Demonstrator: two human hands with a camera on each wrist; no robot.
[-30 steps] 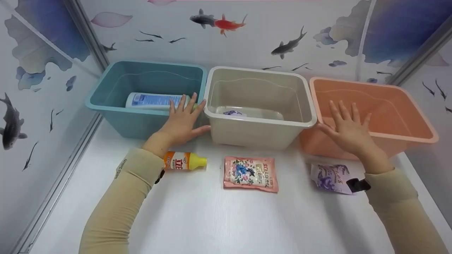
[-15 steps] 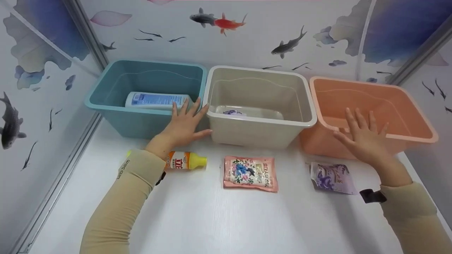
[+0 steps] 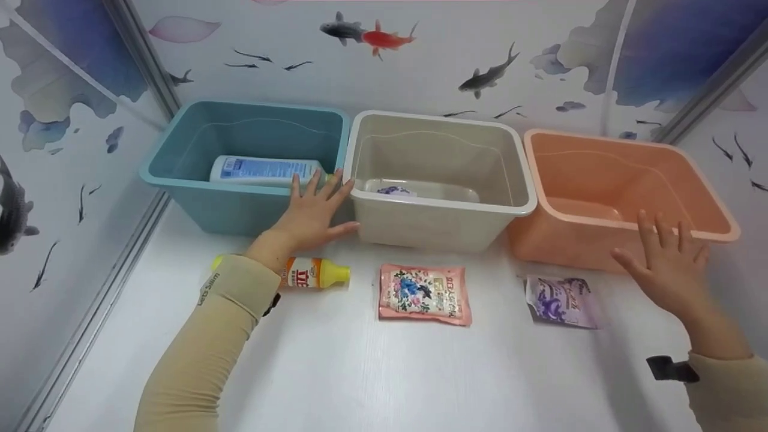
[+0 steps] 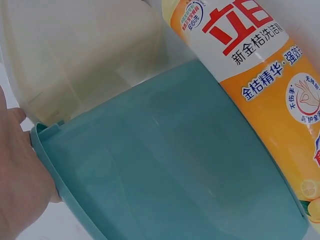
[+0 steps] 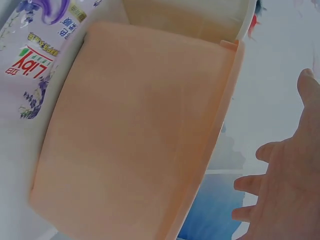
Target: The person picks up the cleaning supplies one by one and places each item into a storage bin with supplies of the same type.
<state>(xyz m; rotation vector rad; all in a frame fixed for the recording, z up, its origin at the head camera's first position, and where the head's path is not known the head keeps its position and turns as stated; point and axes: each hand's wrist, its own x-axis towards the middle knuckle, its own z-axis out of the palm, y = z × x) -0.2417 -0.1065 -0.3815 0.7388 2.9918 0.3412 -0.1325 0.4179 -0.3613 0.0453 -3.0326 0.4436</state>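
Note:
My left hand (image 3: 307, 213) lies with straight, spread fingers at the front rim of the teal bin (image 3: 240, 207), near its right corner. Below that wrist is an orange dish soap bottle (image 3: 303, 273) with a yellow cap, partly covered by the sleeve. Over the front rim of the peach bin (image 3: 558, 240), toward its right end, my right hand (image 3: 672, 264) is spread and holds nothing. A purple Liby pouch (image 3: 563, 302) lies on the table to the left of that hand. Between the hands a pink packet (image 3: 425, 294) lies flat.
A beige bin (image 3: 432, 228) stands between the other two, with a purple-printed item (image 3: 396, 191) inside. In the teal bin lies a white bottle with a blue label (image 3: 264, 170). Printed wall panels (image 3: 420, 72) close off the back and sides.
My right hand has moved right and toward me along the peach bin's front rim, away from the pouch. My left hand has slid slightly down at the teal bin, then stayed there.

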